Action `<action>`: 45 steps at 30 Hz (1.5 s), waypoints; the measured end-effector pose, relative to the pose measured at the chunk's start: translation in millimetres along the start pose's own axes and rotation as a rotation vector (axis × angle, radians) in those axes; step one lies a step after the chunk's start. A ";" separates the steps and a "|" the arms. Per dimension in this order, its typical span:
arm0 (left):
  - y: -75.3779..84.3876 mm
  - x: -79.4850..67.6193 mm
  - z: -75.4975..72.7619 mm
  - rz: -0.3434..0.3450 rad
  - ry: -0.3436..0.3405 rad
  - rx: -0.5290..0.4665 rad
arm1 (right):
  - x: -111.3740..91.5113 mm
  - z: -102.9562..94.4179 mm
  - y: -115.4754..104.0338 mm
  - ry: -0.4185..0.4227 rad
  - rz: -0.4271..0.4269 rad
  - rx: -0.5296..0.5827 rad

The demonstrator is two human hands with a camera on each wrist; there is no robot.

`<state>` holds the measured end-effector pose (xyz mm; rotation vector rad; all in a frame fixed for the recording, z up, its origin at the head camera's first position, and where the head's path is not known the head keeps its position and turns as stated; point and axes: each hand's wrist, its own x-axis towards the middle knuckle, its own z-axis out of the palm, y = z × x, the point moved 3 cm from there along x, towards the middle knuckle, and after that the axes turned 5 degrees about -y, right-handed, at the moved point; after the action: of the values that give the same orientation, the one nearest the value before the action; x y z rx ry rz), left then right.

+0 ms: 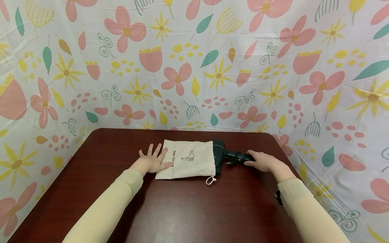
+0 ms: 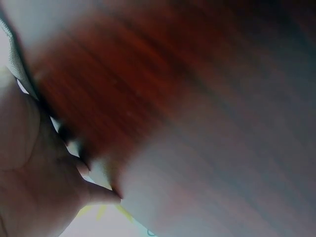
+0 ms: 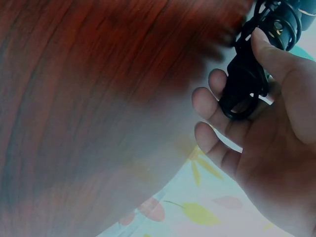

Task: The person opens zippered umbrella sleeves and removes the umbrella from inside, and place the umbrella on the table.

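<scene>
A cream cloth drawstring bag printed "Hair Dryer" lies flat on the table, its cord end toward the right. From that end sticks out the dark body of a hair dryer; how far it reaches inside is hidden. My left hand rests with spread fingers on the bag's left end, thumb over the cloth. At the right, my right hand grips the end of the dryer's black handle. In the right wrist view, its fingers curl under the handle and looped black cord, thumb on top.
The dark red wooden table has rounded far corners. Flower-printed white cloth hangs closely behind it and along both sides. A white drawstring loop trails from the bag's near right corner.
</scene>
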<state>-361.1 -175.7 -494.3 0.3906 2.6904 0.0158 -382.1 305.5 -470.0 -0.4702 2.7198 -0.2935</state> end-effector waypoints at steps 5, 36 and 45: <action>-1.1 2.9 1.3 0.000 0.015 0.004 | 2.0 -0.6 1.2 0.005 -0.019 0.008; -18.4 32.9 22.0 -0.018 -0.017 -0.048 | -30.3 17.0 5.6 0.079 0.059 -0.014; -13.5 23.9 15.3 0.002 0.001 -0.038 | -28.4 14.5 10.9 0.107 0.034 -0.008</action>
<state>-379.4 -182.8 -518.9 0.3818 2.6862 0.0670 -354.6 323.7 -477.1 -0.4218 2.8307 -0.3076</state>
